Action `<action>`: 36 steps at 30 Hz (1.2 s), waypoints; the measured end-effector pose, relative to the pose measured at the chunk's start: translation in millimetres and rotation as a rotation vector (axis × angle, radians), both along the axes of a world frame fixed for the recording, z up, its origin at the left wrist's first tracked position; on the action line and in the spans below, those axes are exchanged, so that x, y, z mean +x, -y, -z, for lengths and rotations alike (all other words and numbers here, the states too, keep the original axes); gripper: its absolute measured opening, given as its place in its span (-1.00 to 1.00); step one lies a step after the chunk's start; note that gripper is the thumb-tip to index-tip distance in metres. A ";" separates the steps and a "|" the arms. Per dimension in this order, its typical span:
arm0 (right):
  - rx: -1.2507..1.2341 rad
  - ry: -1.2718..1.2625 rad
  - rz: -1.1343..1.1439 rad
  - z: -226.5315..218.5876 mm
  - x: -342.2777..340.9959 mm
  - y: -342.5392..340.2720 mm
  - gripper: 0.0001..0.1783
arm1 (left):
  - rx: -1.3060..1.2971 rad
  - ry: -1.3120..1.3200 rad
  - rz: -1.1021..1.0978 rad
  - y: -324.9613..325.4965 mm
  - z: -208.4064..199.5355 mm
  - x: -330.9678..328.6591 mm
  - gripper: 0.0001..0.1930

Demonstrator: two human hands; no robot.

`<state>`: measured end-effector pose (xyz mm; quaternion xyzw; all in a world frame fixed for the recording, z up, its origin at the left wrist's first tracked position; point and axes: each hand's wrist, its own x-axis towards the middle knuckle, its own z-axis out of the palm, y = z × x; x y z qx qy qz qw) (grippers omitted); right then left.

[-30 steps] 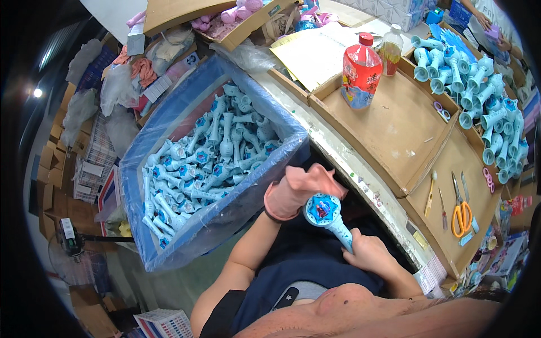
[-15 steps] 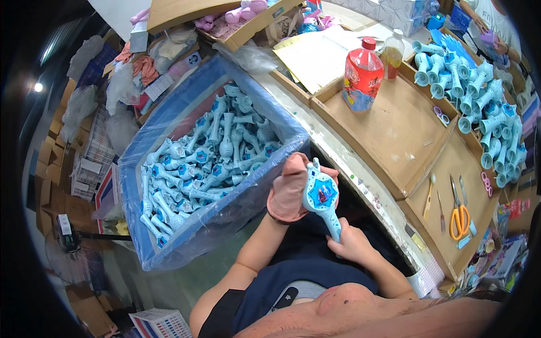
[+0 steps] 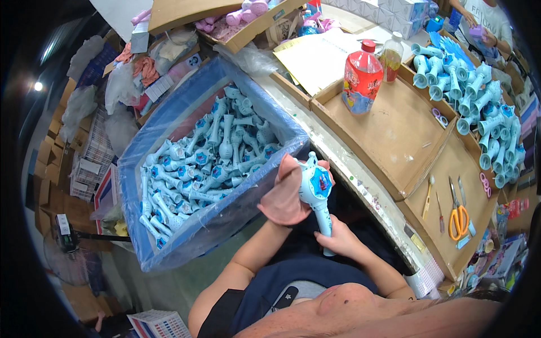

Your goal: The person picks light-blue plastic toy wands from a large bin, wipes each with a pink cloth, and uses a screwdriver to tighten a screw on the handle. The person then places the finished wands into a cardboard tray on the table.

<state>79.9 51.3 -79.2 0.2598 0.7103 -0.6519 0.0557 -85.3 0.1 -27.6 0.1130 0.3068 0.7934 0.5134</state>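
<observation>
A light blue toy wand [image 3: 315, 186] with a round head and a star-shaped picture stands nearly upright before me. My right hand [image 3: 339, 238] is wrapped round its handle, the handle's lower end showing below the fingers. A pink cloth [image 3: 284, 197] drapes over my left hand [image 3: 277, 224], whose fingers are mostly hidden under it. That cloth is pressed to the side and back of the wand's head. Left of my hands, a blue box lined with clear plastic [image 3: 205, 247] holds a heap of similar light blue wands [image 3: 225, 146].
On the table at right stand cardboard trays [image 3: 389, 152], a red-labelled bottle [image 3: 362, 79] and a second bottle [image 3: 391, 56]. Orange scissors [image 3: 459, 219] and slim tools lie in the nearer tray. More light blue wand parts [image 3: 479, 101] are stacked beyond. Another person [image 3: 490, 22] works at far right.
The wand has turned more upright, its face swinging to the right, and shifted slightly left. The cloth has spread lower over my left wrist. My right hand has moved a little left with the handle.
</observation>
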 end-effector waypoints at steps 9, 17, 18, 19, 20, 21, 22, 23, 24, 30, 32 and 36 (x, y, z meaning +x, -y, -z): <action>0.389 -0.192 0.242 -0.2 -3.4 11.9 -0.49 | 0.093 -0.248 -0.217 -12.8 -9.7 0.5 -0.19; -0.177 -0.318 0.175 16.4 6.4 18.3 -0.54 | -0.367 0.051 0.121 0.6 15.6 20.6 -0.49; -0.245 -0.314 0.137 20.7 7.3 18.7 -0.53 | -0.319 -0.020 0.145 3.9 22.5 20.6 -0.53; -0.239 -0.294 0.144 24.7 7.1 20.4 -0.52 | -0.351 -0.079 0.163 6.2 28.8 19.4 -0.56; -0.215 -0.305 0.153 28.3 5.9 21.7 -0.51 | -0.394 -0.143 0.175 8.3 34.1 18.7 -0.59; -0.193 -0.315 0.160 30.7 4.1 22.9 -0.49 | -0.397 -0.155 0.189 10.4 37.8 17.5 -0.58; -0.040 -0.334 0.169 32.0 1.4 22.6 -0.48 | -0.393 -0.169 0.194 11.9 39.7 16.9 -0.57; 0.113 -0.353 0.179 31.4 -0.5 20.2 -0.46 | -0.388 -0.176 0.200 13.4 39.7 16.8 -0.55; 0.303 -0.383 0.192 28.7 -2.3 17.1 -0.45 | -0.376 -0.185 0.200 14.6 37.6 16.0 -0.54; 0.045 -0.273 0.168 -15.7 4.7 -41.2 -0.56 | -0.275 -0.938 0.187 12.0 10.1 7.9 -0.44; -0.238 -0.505 0.501 -29.2 -3.5 -56.5 -0.46 | -0.285 -1.852 0.138 2.9 5.4 10.7 -0.40; -0.260 -0.692 0.669 -42.1 -34.5 -79.7 -0.28 | -0.103 -2.478 0.051 -16.4 3.4 36.5 -0.36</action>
